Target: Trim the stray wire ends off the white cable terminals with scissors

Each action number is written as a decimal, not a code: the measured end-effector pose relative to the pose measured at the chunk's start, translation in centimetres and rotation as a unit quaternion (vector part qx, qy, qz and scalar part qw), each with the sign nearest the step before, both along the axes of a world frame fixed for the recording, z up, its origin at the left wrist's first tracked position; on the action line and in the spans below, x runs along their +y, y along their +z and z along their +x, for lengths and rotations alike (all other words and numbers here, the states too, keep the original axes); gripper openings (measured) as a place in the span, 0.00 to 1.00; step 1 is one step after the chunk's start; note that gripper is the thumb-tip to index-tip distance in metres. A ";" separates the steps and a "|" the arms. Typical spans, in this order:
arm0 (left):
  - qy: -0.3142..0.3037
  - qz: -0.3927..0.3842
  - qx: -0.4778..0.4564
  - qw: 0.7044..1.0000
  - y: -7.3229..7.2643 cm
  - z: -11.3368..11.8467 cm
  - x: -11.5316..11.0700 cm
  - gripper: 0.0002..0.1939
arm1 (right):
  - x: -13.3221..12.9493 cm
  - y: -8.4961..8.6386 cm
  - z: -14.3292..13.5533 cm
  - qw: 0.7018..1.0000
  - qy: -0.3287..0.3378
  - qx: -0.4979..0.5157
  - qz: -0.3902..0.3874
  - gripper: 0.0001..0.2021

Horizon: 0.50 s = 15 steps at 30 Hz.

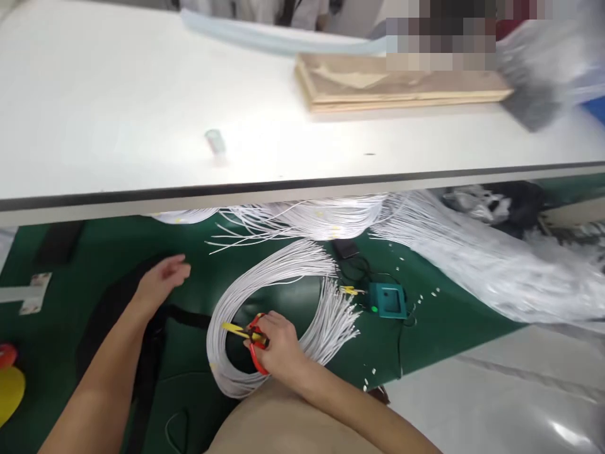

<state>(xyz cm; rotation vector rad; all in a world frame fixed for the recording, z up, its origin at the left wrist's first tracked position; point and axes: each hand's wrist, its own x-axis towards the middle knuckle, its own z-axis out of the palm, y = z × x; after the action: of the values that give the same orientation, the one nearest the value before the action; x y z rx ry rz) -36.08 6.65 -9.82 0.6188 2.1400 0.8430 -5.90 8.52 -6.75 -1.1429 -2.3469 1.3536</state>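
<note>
Red-handled scissors (256,337) sit gripped in the right hand (284,345), yellow tip over the white wire coil (269,268) curving beneath those fingers; the left hand (163,280) hangs half-open, empty. Looks like positioning the scissors; any snip calls for keeping stray strands clear.

Wire coil (265,270) left of device (388,301)

The bare left arm (106,372) slants up from the lower left, its wrist nearly straight, and the left hand (163,277) is held with fingers loosely half curled toward the right. The bare right arm (350,400) reaches in from the lower right across the torso (278,422), and the right hand (278,340) is closed in a grip, well apart from the left
</note>
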 end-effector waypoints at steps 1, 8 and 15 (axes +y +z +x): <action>-0.022 0.001 -0.072 0.997 0.7 1.5 -2.0 0.35 | -0.1 0.6 0.4 1.000 -0.016 0.004 -0.004 0.07; -0.058 -0.069 -0.173 0.981 2.2 8.2 -12.1 0.41 | 1.1 5.2 5.3 0.901 -0.178 0.135 -0.373 0.19; -0.103 -0.036 -0.094 0.990 5.0 10.1 -15.4 0.34 | 6.4 14.7 12.3 0.910 -0.179 0.234 -0.291 0.19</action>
<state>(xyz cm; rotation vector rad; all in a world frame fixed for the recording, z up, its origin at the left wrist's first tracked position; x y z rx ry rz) -25.99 -8.75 -4.84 0.6828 1.8910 0.6805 6.42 14.96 7.95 -1.1336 -1.3556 1.9651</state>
